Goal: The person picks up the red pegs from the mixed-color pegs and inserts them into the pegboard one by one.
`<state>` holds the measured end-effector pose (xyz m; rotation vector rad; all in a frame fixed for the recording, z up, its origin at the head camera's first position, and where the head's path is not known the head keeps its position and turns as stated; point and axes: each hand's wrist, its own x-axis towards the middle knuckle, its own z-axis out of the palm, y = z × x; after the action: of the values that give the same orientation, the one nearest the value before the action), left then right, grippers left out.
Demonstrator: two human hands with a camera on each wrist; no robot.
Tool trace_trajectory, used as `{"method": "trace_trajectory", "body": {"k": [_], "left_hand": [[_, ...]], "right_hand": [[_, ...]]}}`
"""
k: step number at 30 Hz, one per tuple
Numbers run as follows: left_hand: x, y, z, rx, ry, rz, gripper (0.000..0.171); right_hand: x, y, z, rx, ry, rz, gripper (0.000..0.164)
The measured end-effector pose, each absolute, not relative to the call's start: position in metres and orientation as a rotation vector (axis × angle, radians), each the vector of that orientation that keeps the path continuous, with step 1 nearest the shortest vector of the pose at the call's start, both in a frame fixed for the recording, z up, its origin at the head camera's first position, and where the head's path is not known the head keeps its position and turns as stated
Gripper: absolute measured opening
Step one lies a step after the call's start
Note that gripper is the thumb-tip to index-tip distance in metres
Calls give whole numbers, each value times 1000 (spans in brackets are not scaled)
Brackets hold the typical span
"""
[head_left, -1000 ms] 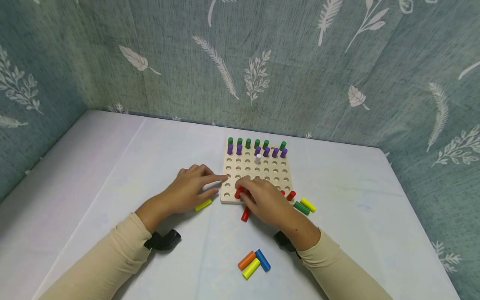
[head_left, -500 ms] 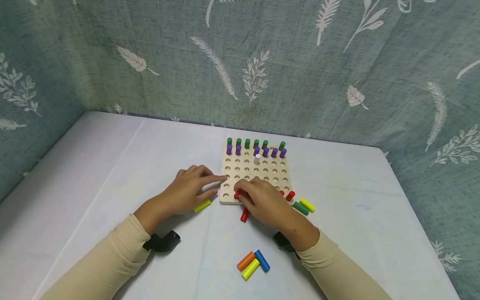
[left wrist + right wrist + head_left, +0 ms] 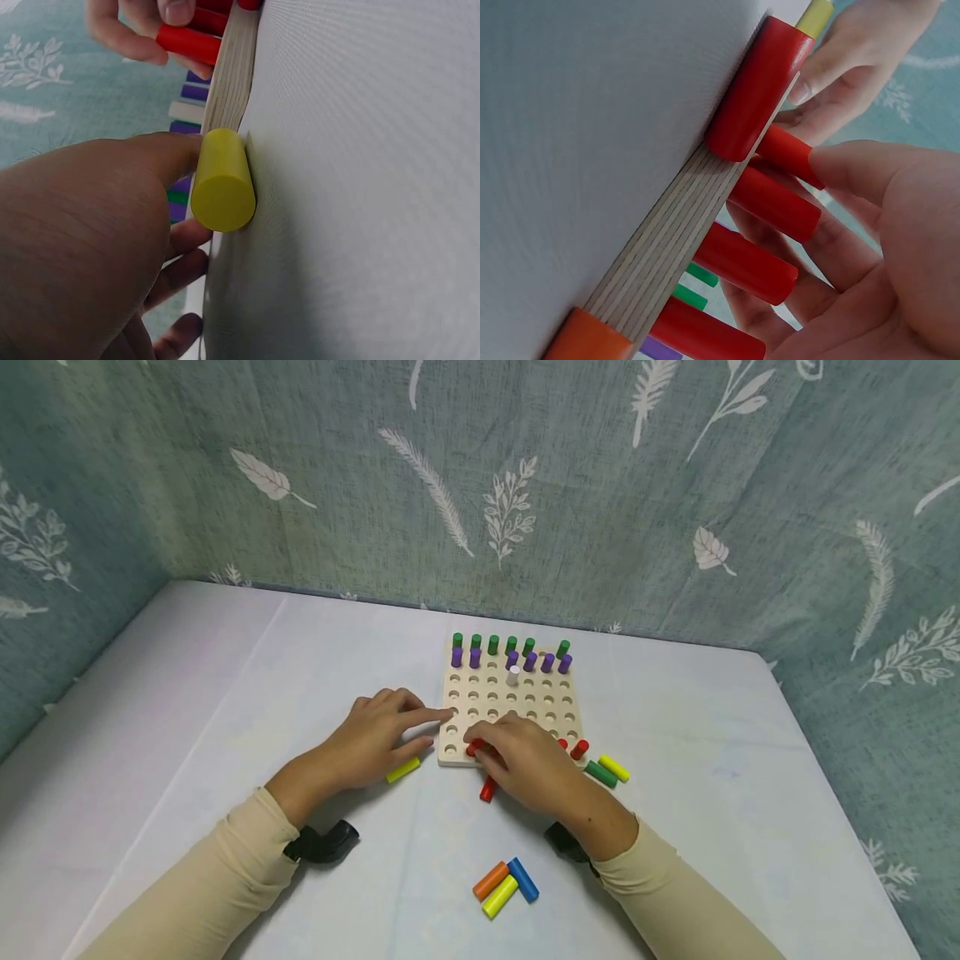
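Observation:
In the head view, my right hand [image 3: 528, 764] pinches a red peg [image 3: 474, 748] between thumb and fingers at the near row of a wooden pegboard [image 3: 446, 758]. The right wrist view has that peg [image 3: 789, 154] standing in the board, with several red pegs [image 3: 776, 202] upright beside it, under my palm. My left hand [image 3: 375, 739] lies at the board's left side, index finger stretched out to its edge. Near the left thumb lies a loose yellow peg [image 3: 403, 770], closer in the left wrist view. A loose red peg [image 3: 488, 789] lies before the board.
Green pegs [image 3: 493, 645] and purple pegs [image 3: 530, 662] stand in the far rows, with a white peg [image 3: 513, 676] in front. Orange [image 3: 491, 881], yellow [image 3: 500, 897] and blue pegs [image 3: 523, 880] lie nearer me. Green [image 3: 602, 774] and yellow pegs [image 3: 614, 767] lie right of the board.
The pinched red peg has gone from tilted to lower and more upright in the near row, my right fingers moving with it. My left hand stays at the board's edge.

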<state>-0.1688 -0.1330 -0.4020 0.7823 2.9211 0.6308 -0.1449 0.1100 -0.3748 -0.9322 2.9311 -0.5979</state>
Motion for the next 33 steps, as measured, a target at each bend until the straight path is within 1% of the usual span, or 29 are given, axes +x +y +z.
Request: {"method": "trace_trajectory", "body": {"k": [12, 23, 33], "left_hand": [[-170, -133, -403, 808, 2931, 623, 48], [-171, -133, -400, 793, 2930, 627, 48], [-169, -132, -399, 772, 2923, 614, 49]], "right_hand": [[-145, 113, -374, -1074, 3001, -611, 29], [-147, 118, -367, -1165, 3005, -657, 12], [-146, 120, -361, -1115, 3006, -663, 15]]}}
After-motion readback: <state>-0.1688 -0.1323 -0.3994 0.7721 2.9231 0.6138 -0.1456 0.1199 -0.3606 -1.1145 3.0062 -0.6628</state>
